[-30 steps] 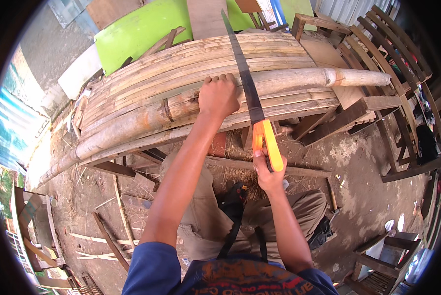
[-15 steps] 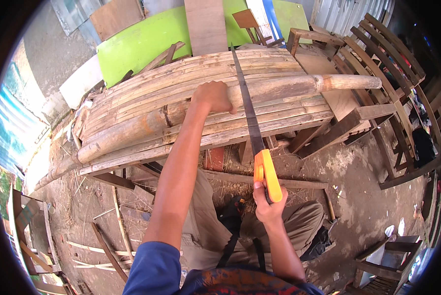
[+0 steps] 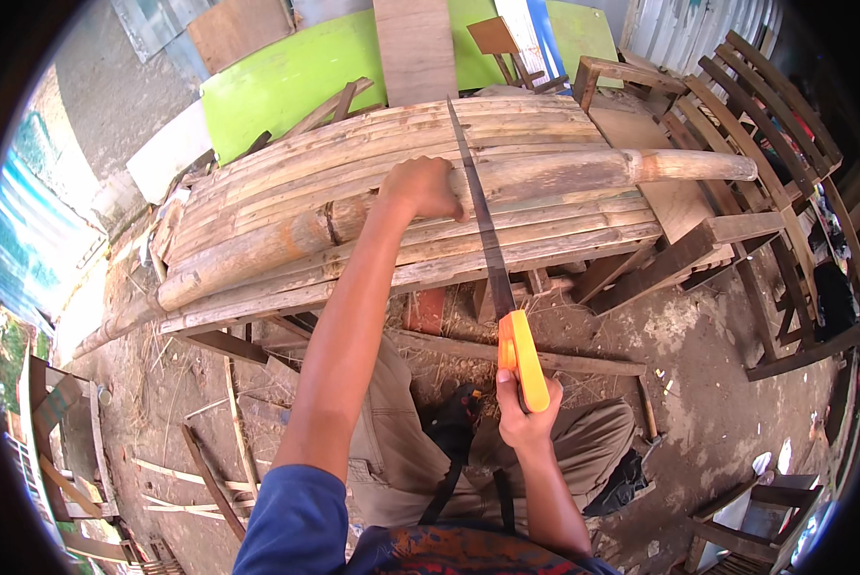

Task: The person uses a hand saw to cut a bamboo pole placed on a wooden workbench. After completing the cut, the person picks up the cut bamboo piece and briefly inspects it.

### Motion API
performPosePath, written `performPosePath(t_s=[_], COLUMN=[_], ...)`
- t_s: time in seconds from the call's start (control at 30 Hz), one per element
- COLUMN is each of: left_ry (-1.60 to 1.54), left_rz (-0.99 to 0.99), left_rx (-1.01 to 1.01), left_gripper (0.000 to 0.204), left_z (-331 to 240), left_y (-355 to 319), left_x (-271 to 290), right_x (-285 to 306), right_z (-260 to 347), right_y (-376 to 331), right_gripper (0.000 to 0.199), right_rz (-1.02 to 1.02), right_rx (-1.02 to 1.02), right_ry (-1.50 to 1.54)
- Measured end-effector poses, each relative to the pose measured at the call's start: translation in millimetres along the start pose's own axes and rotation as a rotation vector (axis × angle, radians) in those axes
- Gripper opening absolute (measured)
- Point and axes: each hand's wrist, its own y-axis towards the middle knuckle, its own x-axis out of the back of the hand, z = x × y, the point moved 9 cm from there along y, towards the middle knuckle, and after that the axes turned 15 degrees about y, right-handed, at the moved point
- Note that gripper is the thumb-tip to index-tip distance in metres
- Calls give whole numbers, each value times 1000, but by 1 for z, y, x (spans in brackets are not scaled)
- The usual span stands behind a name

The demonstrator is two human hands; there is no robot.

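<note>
A thick bamboo pole [image 3: 564, 175] lies lengthwise across a bench top of bamboo slats [image 3: 353, 144], its right end jutting past the slats. My left hand [image 3: 420, 189] is wrapped over the pole near its middle. In my right hand [image 3: 529, 407] is the yellow handle of a handsaw [image 3: 523, 359]. The long dark blade reaches away from me and crosses the pole just right of my left hand. Its tip lies over the far slats. Whether the teeth have cut into the bamboo cannot be made out.
Wooden frames [image 3: 660, 259] stand close on the right, with slatted chairs [image 3: 775, 115] behind. Green panels [image 3: 296, 86] lean at the back. Bamboo strips [image 3: 195, 479] lie on the dirt floor at left. A hammer [image 3: 649, 412] rests by my right knee. A small wooden chair [image 3: 756, 517] stands lower right.
The saw and my right hand have drawn back toward me, so the blade tip sits nearer. My left hand stays on the pole. The whole view has shifted slightly.
</note>
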Motion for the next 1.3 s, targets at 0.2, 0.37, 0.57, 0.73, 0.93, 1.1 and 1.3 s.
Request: performPosePath(t_s=[0.2,0.37,0.57,0.73,0.93,1.1,1.3], left_ry=[89,107,162,118,116,143,75], left_rz=[-34,-153,-219,-6,-81,-110,35], left_rx=[31,65,70,16,11,50,0], left_gripper=[66,65,65,64,63,63,64], left_z=[-7,-7,-13,-6,-11,-11,0], left_y=[-12,-21,-24,-12,-14,-17,0], left_x=[4,-4,-4,-2,-1,-7,2], right_x=[12,31,3,1,19,-32,11], right_z=[17,7,6,-2,41,6,14], right_y=[-18,-34,11,16,-39,68,-20], right_gripper=[8,10,16,19,11,36,10], right_rz=[51,71,-30,-8,74,-31,102], right_rx=[35,-79,-185,-192,125,-139,84], right_ry=[-88,-45,70,56,-174,85,-183])
